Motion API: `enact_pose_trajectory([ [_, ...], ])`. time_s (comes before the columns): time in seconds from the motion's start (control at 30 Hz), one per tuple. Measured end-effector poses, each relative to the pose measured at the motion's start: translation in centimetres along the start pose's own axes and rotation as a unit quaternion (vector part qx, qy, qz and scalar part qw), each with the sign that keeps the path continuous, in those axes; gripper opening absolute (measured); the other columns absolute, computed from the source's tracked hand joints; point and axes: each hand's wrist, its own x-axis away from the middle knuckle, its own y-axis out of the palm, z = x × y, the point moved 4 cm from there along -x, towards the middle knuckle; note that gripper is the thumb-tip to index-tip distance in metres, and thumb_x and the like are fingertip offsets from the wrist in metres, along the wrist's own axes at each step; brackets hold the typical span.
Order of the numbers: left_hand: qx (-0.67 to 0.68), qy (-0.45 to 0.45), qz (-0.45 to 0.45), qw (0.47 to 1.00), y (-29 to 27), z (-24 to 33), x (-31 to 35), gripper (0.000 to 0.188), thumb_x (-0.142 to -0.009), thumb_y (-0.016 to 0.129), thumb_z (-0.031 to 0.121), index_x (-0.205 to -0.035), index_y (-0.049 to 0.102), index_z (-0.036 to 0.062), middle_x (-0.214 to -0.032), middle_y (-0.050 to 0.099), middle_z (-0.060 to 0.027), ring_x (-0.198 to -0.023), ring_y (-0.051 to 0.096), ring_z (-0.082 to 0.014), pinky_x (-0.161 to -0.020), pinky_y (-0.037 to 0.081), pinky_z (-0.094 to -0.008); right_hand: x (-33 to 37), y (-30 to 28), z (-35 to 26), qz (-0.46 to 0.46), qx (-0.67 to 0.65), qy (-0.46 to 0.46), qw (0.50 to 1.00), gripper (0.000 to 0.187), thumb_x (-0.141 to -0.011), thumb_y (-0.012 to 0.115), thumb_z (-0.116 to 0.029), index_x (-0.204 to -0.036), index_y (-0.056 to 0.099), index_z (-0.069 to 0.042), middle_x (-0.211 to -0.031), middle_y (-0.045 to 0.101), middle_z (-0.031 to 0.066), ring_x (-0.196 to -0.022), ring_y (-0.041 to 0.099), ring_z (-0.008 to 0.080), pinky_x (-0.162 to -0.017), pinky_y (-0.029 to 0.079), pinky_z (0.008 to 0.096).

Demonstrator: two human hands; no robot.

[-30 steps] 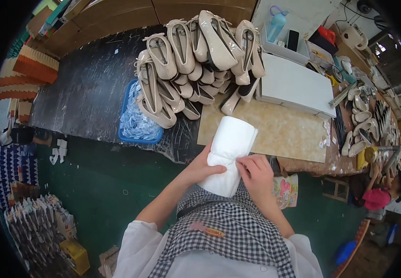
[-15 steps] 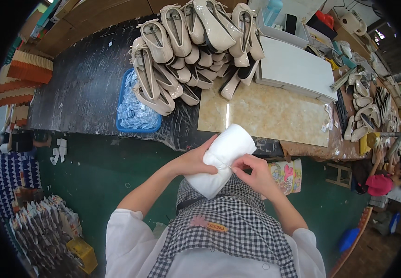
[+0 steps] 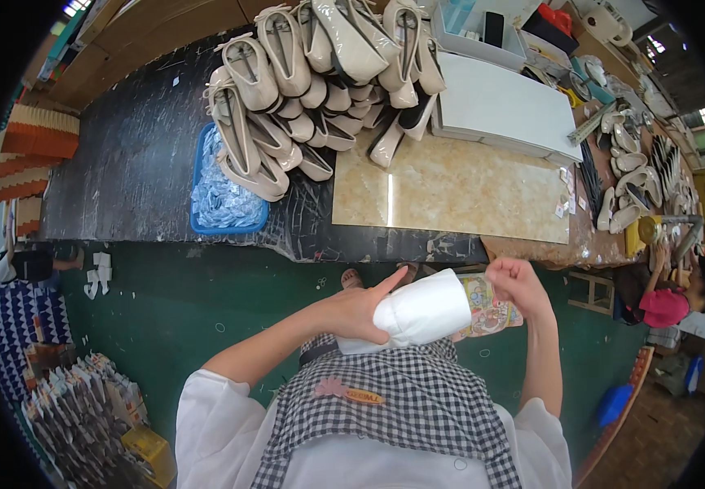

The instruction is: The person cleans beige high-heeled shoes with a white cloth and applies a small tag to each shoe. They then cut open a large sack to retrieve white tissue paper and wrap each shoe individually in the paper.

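A white roll of soft, sheet-like material (image 3: 434, 306) lies nearly level in front of my checked apron. My left hand (image 3: 359, 313) is wrapped round its left end, thumb along the near side and index finger along the far side. To the right of the roll, my right hand (image 3: 518, 287) is raised, apart from it. Its fingers are curled into a pinch. Whatever may be between those fingertips is too small to make out.
Beyond the roll stands a black workbench (image 3: 124, 179) with a pile of beige ballet flats (image 3: 254, 77). A blue basket (image 3: 196, 213) of clear packets, a marbled board (image 3: 458, 196) and a white box (image 3: 503, 102) share it. Another person (image 3: 666, 301) works at the far right.
My right hand has come off the roll and moved up and to the right. The roll has tipped from upright-slanted to nearly level, still in my left hand. The view has shifted slightly.
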Motion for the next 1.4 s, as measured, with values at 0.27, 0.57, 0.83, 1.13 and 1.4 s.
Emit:
enact_pose_trajectory([
  [0.27,0.359,0.035,0.113,0.926,-3.2,-8.3,-0.6,0.081,-0.076,0.065,0.017,-0.144,0.023,0.0018,-0.132,0.048,-0.0146,-0.120,0.049,-0.0245,-0.102,0.039,-0.0344,0.0,-13.5,14.9,0.303,0.500,-0.050,0.810,0.018,-0.083,0.061,-0.019,-0.078,0.061,-0.001,-0.068,0.062,0.0120,-0.066,0.063,0.0279,-0.059,0.048,0.0378],
  [0.57,0.524,0.150,0.316,0.777,-2.7,-10.1,-2.5,0.068,-0.080,0.063,0.017,-0.137,0.031,-0.0008,-0.127,0.051,-0.0140,-0.114,0.052,-0.0223,-0.095,0.044,-0.0344,2.5,7.8,-1.8,0.121,0.204,-0.228,0.944,0.023,-0.087,0.056,-0.007,-0.109,0.062,0.000,-0.088,0.063,0.0145,-0.079,0.063,0.0251,-0.072,0.050,0.0333],
  [0.83,0.475,0.236,0.402,0.747,-0.6,-7.4,-2.9,0.074,-0.075,0.070,0.020,-0.134,0.032,-0.0030,-0.125,0.050,-0.0147,-0.114,0.051,-0.0224,-0.097,0.041,-0.0352,0.5,16.1,-5.7,0.095,0.208,-0.282,0.932,0.048,-0.084,0.062,-0.011,-0.126,0.045,0.004,-0.114,0.052,0.0194,-0.105,0.054,0.0324,-0.088,0.046,0.0380],
  [1.13,0.438,0.288,0.386,0.759,2.1,-7.7,-1.2,0.082,-0.078,0.072,0.039,-0.134,0.033,-0.0056,-0.131,0.046,-0.0173,-0.120,0.047,-0.0253,-0.101,0.038,-0.0379,-0.9,16.6,-5.7,0.008,0.188,-0.215,0.958,0.080,-0.071,0.078,-0.030,-0.134,0.039,0.001,-0.131,0.042,0.0193,-0.119,0.047,0.0334,-0.100,0.039,0.0395],
  [1.4,0.323,0.301,0.396,0.805,3.7,-9.8,-3.1,0.076,-0.084,0.063,0.044,-0.136,0.034,-0.0029,-0.135,0.043,-0.0160,-0.123,0.044,-0.0262,-0.104,0.035,-0.0384,1.1,18.0,-6.8,0.064,0.239,-0.350,0.904,0.082,-0.064,0.082,-0.026,-0.132,0.043,-0.004,-0.147,0.021,0.0170,-0.135,0.027,0.0345,-0.106,0.032,0.0419],
])
